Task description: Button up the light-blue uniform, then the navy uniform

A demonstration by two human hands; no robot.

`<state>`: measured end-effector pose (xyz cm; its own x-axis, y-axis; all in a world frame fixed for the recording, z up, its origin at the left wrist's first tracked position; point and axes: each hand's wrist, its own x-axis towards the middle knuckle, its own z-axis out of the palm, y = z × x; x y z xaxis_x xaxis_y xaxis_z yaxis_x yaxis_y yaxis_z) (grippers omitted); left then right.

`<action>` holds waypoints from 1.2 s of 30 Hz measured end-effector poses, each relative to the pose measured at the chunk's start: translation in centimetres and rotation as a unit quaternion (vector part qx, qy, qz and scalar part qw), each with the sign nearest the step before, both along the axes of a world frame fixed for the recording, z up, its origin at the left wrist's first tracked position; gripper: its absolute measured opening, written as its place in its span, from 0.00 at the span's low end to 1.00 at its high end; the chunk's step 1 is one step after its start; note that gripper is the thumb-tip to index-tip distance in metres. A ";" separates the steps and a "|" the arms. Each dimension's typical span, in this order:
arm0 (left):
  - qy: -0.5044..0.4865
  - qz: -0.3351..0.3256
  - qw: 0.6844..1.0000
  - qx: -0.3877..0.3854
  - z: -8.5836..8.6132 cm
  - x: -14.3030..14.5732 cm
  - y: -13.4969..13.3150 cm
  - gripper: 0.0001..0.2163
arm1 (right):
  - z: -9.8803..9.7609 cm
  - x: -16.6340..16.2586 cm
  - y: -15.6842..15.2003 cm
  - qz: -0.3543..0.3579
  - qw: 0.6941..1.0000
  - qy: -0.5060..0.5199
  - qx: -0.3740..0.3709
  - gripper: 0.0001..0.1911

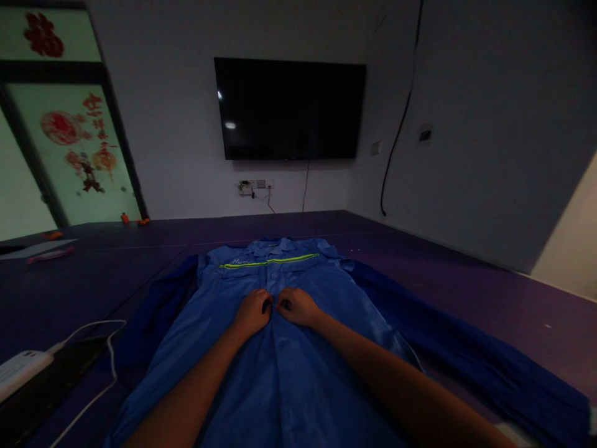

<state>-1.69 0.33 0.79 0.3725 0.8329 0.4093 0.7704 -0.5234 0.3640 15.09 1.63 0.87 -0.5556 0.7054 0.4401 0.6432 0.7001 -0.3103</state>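
Dim room with purple floor (448, 267) and black TV (293, 109) on the far wall, blue shirt (321, 289) spread on the floor under both hands, collar at the far end, long axis near to far, darker sleeves out left and right. Front placket (282, 392) runs along that same axis, between the forearms, left hand (254, 313) just left of its line, right hand (299, 307) just right, neither clearly nearer. Fingers of each curled in and pinched on the placket edge, nearly meeting; can't tell if a button is between them.
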 end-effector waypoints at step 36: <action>-0.035 0.022 0.999 -0.016 -0.1 0.2 0.2 0.06 | 0.3 -0.1 -0.5 -0.018 0.999 -0.013 0.025 0.06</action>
<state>-1.52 0.51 0.71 0.3065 0.8612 0.4054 0.7644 -0.4765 0.4343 15.01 1.12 1.16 -0.5427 0.7027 0.4602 0.6754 0.6907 -0.2582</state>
